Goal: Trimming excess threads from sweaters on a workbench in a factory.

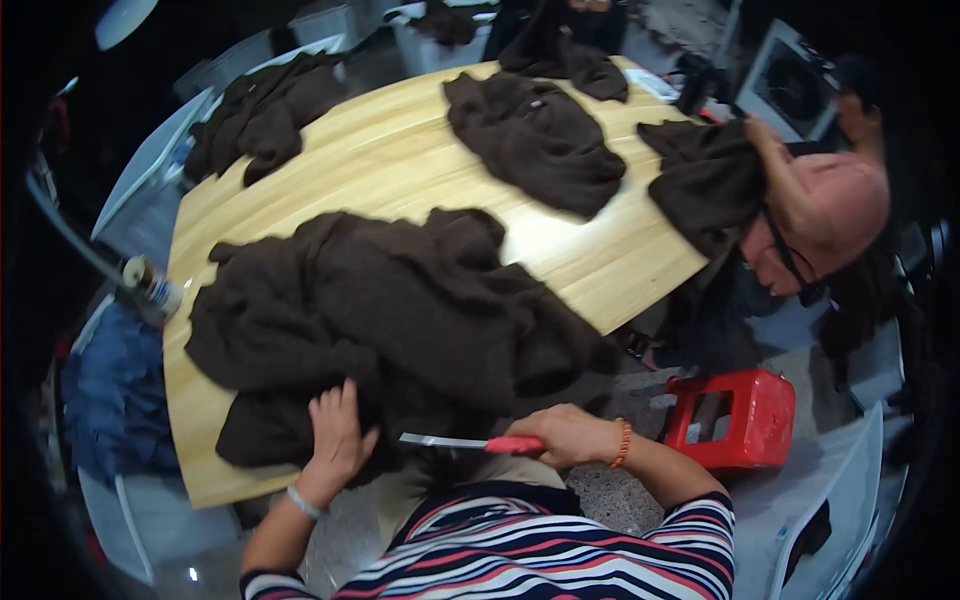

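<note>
A large heap of dark brown knit fabric (pixel 390 300), perhaps a garment, spreads over the near left of the wooden table (pixel 350 145) and hangs past its front edge. My left hand (pixel 338 430) rests on the near part of the heap, fingers stretched out and slightly apart. In my right hand (pixel 575 436) is a red-handled knife (pixel 512 444). Its narrow silvery blade points left, over the hanging cloth and short of my left hand. Whether the blade touches the fabric I cannot tell.
Another brown piece (pixel 545 140) lies at the table's far middle. A person in pink (pixel 830 215) handles brown cloth (pixel 700 180) at the right. A red stool (pixel 740 420) stands by my right arm. Dark blue clothes (pixel 120 390) fill a bin at left, near a thread cone (pixel 150 280).
</note>
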The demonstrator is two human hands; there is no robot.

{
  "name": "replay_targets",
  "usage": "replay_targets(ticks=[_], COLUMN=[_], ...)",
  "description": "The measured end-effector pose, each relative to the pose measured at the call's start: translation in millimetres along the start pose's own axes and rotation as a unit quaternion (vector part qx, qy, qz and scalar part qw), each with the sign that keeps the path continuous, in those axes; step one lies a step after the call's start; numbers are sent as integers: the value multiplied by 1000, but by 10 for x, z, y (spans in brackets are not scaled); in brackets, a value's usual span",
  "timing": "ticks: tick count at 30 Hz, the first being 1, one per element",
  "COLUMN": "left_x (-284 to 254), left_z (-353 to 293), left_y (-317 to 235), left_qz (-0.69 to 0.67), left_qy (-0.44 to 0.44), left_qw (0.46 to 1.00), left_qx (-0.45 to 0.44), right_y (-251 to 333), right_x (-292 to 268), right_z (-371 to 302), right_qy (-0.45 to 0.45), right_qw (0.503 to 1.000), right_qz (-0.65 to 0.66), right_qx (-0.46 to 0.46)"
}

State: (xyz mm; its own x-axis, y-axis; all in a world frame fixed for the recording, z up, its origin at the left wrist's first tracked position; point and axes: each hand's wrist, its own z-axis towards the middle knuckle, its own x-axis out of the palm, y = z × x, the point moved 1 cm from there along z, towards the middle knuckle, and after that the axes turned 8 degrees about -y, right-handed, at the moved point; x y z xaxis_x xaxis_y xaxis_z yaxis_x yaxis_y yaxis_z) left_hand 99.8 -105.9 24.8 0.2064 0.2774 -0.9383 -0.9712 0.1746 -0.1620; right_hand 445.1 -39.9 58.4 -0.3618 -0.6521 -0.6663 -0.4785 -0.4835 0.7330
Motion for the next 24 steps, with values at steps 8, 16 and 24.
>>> replay_targets(ticks=[8, 16, 24], left_x=[-560, -130, -551], left_z=[555, 25, 611], left_y=[83, -363, -150], left_qz=[-236, -33, -230], left_qy=[-121, 14, -186], left_qw=[958, 999, 951], left_qx=[-109, 26, -87], right_y=[9, -65, 60], right_x=[-125, -258, -315], right_z=[-96, -113, -229], right_qy=[-26, -105, -87], right_qw=[1000, 994, 996], right_qz=[5, 26, -5], right_qx=[-9, 1, 3])
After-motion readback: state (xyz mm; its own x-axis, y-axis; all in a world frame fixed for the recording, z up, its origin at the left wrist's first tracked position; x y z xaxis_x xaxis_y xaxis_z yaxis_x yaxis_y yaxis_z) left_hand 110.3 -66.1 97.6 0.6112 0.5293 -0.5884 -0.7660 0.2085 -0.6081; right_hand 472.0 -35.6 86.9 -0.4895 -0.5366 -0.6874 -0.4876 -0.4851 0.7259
